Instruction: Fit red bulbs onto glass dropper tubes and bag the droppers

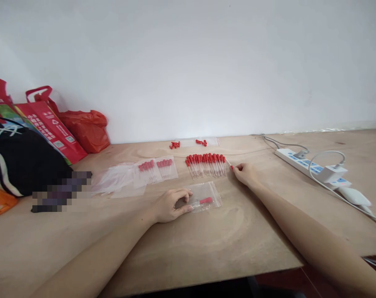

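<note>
My left hand point(173, 206) is closed on the edge of a clear zip bag point(215, 190) lying on the table. Inside that bag is a dropper with a red rubber bulb point(206, 200) pointing right. At the right end of a row of red-bulbed droppers point(205, 164), my right hand point(244, 173) pinches one more dropper point(231, 167) by its bulb. Its thin tube leans up and left toward the row. Left of the row lie filled zip bags point(166, 166) with several droppers in them, next to a spread of flat clear bags point(118, 179).
Loose red bulbs point(174, 145) and a clear bag point(188, 143) lie near the wall. A white power strip point(299, 160) with plugs and cables stands at right. Red bags point(85, 128) and a black cloth item point(26, 161) crowd the left. The table's front edge runs below my hands.
</note>
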Tool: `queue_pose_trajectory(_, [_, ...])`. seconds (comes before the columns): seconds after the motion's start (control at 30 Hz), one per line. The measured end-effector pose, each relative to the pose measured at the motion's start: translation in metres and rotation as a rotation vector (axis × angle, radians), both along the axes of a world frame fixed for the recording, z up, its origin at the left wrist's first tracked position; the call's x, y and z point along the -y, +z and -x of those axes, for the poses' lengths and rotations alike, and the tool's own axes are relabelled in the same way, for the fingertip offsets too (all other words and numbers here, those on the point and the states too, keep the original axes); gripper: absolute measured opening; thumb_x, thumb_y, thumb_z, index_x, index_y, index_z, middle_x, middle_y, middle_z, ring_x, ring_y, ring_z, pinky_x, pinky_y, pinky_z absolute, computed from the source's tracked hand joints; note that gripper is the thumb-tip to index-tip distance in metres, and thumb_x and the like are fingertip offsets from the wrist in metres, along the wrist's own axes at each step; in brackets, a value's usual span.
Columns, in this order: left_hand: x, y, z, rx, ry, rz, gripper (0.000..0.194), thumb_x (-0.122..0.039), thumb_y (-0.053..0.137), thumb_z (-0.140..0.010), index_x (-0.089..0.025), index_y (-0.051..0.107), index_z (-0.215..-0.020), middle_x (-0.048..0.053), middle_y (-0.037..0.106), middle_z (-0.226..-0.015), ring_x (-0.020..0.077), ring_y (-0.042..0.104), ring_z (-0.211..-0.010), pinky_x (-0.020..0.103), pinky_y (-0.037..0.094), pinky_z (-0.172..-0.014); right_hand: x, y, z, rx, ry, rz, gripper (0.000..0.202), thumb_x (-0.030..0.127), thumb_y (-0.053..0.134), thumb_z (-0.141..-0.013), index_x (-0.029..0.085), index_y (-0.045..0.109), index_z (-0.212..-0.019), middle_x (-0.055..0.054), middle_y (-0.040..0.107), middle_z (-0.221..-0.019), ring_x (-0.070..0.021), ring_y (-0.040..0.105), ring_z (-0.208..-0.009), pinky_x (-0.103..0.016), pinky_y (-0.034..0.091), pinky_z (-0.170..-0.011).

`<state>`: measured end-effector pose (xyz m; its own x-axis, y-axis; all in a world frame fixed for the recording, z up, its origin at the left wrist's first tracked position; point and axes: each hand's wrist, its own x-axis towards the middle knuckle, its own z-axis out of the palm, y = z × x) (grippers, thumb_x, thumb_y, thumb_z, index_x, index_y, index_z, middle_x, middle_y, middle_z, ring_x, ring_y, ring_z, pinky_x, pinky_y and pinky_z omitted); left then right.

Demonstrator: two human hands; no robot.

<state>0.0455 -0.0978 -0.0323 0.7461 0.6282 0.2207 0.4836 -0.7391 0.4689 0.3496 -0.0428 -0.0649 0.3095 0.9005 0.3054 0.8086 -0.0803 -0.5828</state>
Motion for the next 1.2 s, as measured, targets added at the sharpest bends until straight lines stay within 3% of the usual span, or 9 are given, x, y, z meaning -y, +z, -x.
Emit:
queue_pose_trajectory(0.13, [-0.001, -0.001, 0.000, -0.012, -0.025, -0.004, 0.020, -0.034, 0.049, -0.080, -0.020, 0.050, -0.095, 0.006, 0.056, -0.110, 0.0174, 0.051, -0.103, 0.031, 0.039, -0.088, -0.001, 0.004, -0.013, -0.066, -0.138, -0.058, 0.019, 0.026, 0.047, -0.070, 0.015, 0.062, -0.067, -0.008, 0.063, -0.059, -0.0164, 0.056, -0.055, -0.025, 0.035, -0.048])
queue_pose_trajectory(0.23, [-0.001, -0.001, 0.000, -0.029, -0.023, -0.002, 0.025, -0.034, 0.049, -0.081, -0.021, 0.051, -0.103, 0.004, 0.055, -0.113, 0.0176, 0.049, -0.106, 0.032, 0.038, -0.091, -0.004, 0.009, -0.027, -0.335, -0.151, -0.153, 0.019, 0.027, 0.047, -0.070, 0.015, 0.060, -0.077, -0.008, 0.064, -0.064, -0.0164, 0.058, -0.059, -0.026, 0.041, -0.054])
queue_pose_trajectory(0.33, [-0.001, -0.001, 0.000, -0.039, -0.021, -0.001, 0.027, -0.034, 0.049, -0.081, -0.021, 0.051, -0.105, 0.004, 0.054, -0.115, 0.0177, 0.048, -0.108, 0.032, 0.037, -0.092, -0.003, 0.015, -0.040, -0.713, -0.002, -0.274, 0.018, 0.027, 0.050, -0.069, 0.016, 0.058, -0.081, -0.007, 0.064, -0.073, -0.0145, 0.059, -0.063, -0.027, 0.046, -0.059])
queue_pose_trajectory(0.43, [-0.001, -0.001, 0.000, -0.040, -0.025, -0.007, 0.028, -0.035, 0.049, -0.081, -0.021, 0.051, -0.106, 0.004, 0.053, -0.116, 0.0175, 0.047, -0.108, 0.032, 0.036, -0.093, 0.003, 0.021, -0.048, -0.879, 0.271, -0.188, 0.013, 0.026, 0.055, -0.062, 0.017, 0.059, -0.070, -0.005, 0.063, -0.069, -0.0120, 0.055, -0.055, -0.027, 0.045, -0.056])
queue_pose_trajectory(0.53, [-0.001, -0.001, 0.000, -0.047, -0.024, -0.006, 0.029, -0.034, 0.048, -0.081, -0.021, 0.050, -0.107, 0.005, 0.052, -0.117, 0.0174, 0.047, -0.109, 0.032, 0.036, -0.094, 0.012, 0.025, -0.049, -0.841, 0.473, 0.010, 0.012, 0.026, 0.056, -0.057, 0.016, 0.061, -0.061, -0.003, 0.060, -0.058, -0.0097, 0.047, -0.044, -0.027, 0.041, -0.048])
queue_pose_trajectory(0.67, [-0.001, -0.002, 0.000, -0.054, -0.016, -0.001, 0.030, -0.034, 0.049, -0.081, -0.022, 0.049, -0.109, 0.005, 0.052, -0.118, 0.0180, 0.047, -0.109, 0.034, 0.036, -0.093, 0.019, 0.029, -0.046, -0.818, 0.617, 0.172, 0.013, 0.025, 0.057, -0.055, 0.015, 0.062, -0.060, -0.002, 0.058, -0.053, -0.0087, 0.044, -0.041, -0.025, 0.038, -0.045])
queue_pose_trajectory(0.97, [-0.001, -0.001, 0.000, -0.057, -0.010, 0.001, 0.033, -0.035, 0.048, -0.082, -0.022, 0.047, -0.112, 0.005, 0.051, -0.118, 0.0187, 0.047, -0.109, 0.034, 0.036, -0.093, 0.022, 0.030, -0.033, -0.791, 0.673, 0.233, 0.014, 0.026, 0.056, -0.056, 0.014, 0.063, -0.059, -0.001, 0.056, -0.050, -0.0080, 0.043, -0.040, -0.024, 0.037, -0.044])
queue_pose_trajectory(1.2, [0.000, 0.000, 0.000, -0.092, 0.039, 0.011, 0.044, -0.039, 0.047, -0.082, -0.023, 0.039, -0.122, 0.005, 0.047, -0.124, 0.0201, 0.045, -0.111, 0.035, 0.036, -0.093, 0.038, 0.023, 0.017, -0.771, 0.851, 0.309, 0.024, 0.033, 0.065, -0.063, 0.014, 0.060, -0.078, 0.000, 0.058, -0.063, -0.0070, 0.051, -0.050, -0.022, 0.042, -0.049])
